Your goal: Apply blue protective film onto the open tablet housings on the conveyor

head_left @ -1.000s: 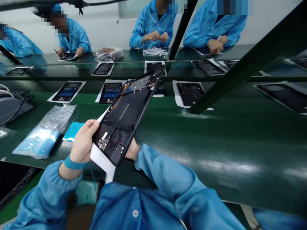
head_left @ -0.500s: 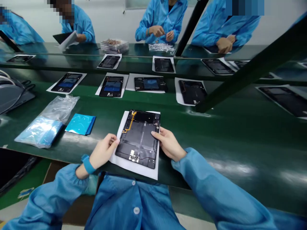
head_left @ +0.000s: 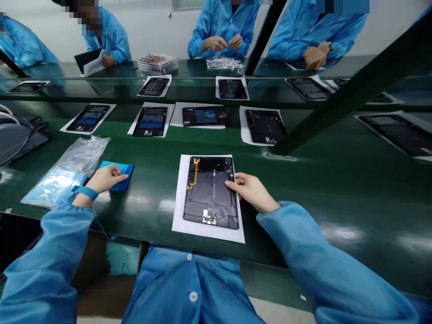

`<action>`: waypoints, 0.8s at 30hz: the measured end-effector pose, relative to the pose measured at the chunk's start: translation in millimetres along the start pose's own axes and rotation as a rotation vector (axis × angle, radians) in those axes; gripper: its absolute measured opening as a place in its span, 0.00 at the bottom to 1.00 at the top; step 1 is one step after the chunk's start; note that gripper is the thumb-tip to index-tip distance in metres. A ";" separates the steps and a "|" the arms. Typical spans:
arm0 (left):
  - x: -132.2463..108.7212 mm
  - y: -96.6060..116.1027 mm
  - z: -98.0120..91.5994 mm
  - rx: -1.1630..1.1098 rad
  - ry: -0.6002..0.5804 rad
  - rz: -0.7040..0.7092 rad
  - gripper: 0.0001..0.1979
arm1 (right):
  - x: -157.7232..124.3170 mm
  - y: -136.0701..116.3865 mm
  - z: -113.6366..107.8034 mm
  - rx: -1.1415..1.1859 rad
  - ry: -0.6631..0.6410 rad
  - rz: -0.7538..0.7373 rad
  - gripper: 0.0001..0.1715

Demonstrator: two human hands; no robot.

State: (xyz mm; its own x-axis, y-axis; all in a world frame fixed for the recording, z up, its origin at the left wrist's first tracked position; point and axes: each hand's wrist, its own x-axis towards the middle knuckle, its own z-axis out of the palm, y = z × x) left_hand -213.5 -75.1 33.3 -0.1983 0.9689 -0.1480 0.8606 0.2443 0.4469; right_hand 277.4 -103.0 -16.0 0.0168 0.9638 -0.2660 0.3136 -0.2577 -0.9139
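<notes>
An opened black tablet body (head_left: 211, 191) with a yellow flex cable lies flat on a white paper sheet (head_left: 178, 211) on the green bench in front of me. My right hand (head_left: 251, 191) rests at the tablet's right edge, fingertips touching it, fingers loosely extended. My left hand (head_left: 104, 178) lies flat, fingers out, on a small stack of blue film sheets (head_left: 123, 173) to the left. Both sleeves are blue, and a blue wrist strap is on my left wrist.
A clear plastic bag (head_left: 67, 173) with blue contents lies left of the films. Several more tablets on paper (head_left: 150, 121) sit on the belt beyond. A dark diagonal beam (head_left: 337, 99) crosses at right. Other people in blue coats work at the far side (head_left: 219, 31).
The tablet went from being held tilted in the air to lying flat on its paper. My left hand then left it and moved left onto the blue films.
</notes>
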 end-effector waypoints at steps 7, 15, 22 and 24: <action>-4.5 9.6 -24.6 -0.045 -0.134 0.015 0.12 | -17.3 -9.2 -2.1 -0.410 0.258 -0.249 0.23; -78.8 101.6 -14.2 -0.057 0.105 0.405 0.07 | -65.3 -65.9 87.9 -0.023 -0.236 -0.441 0.36; -104.5 143.1 29.1 -0.445 -0.461 0.600 0.11 | -71.0 -79.0 122.0 0.065 -0.242 -0.436 0.34; -102.0 140.5 32.0 -0.456 -0.496 0.617 0.10 | -73.9 -76.0 120.7 0.097 -0.244 -0.425 0.29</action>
State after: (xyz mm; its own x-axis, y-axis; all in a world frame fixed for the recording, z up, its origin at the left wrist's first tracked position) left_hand -57.3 -140.9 82.9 0.5506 0.8307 -0.0822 0.4572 -0.2176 0.8623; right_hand 137.6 -162.9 36.2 -0.3195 0.9439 0.0832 0.1547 0.1386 -0.9782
